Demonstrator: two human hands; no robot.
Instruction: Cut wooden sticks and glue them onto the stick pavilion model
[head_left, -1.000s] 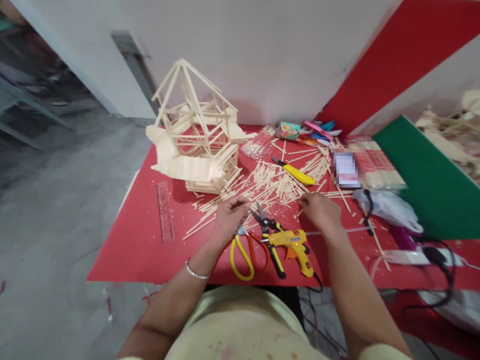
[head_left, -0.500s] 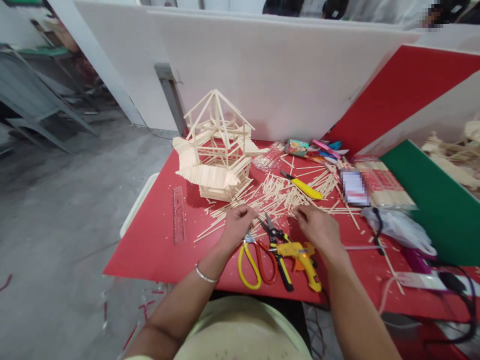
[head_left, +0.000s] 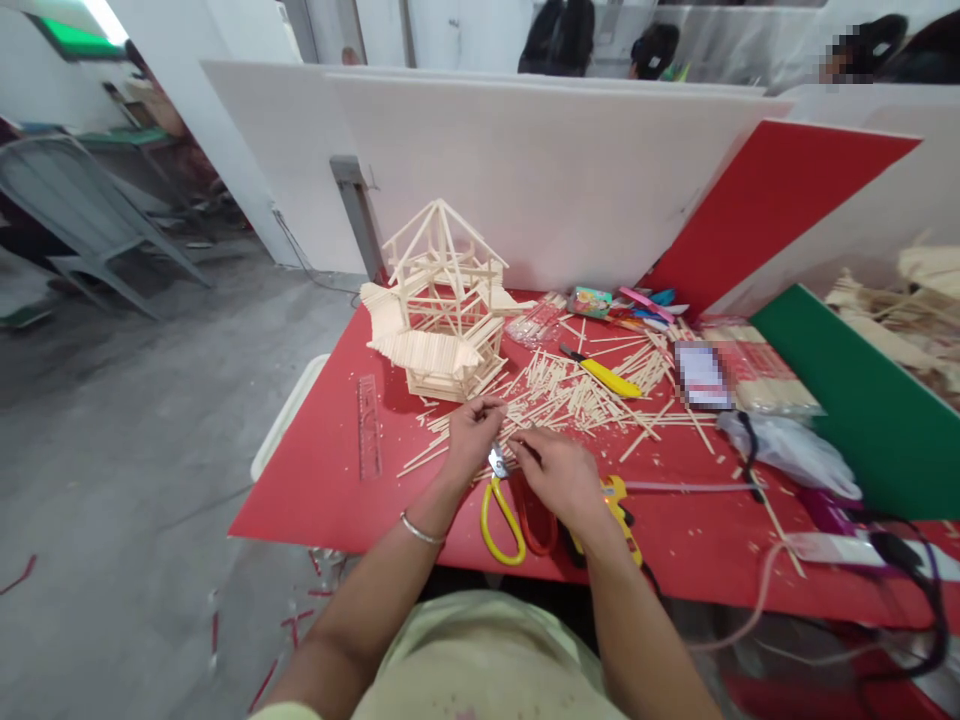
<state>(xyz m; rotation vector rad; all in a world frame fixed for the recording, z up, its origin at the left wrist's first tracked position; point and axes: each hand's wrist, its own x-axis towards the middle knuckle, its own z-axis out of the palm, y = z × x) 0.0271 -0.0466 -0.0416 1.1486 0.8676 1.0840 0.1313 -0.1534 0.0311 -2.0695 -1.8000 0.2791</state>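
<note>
Step in hand, judged: fingertip work with sticks. Left hand and right hand near each other, fingers curled nearly closed; cannot tell whether either grips anything. Next move calls for fine control. Model: upright on bench beyond left hand, upper frame bare, lower roof slatted.

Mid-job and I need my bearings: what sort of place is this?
Probably a craft workshop or classroom: a model house made of sticks stands on a red table, with loose sticks, scissors and a yellow knife nearby.
</note>
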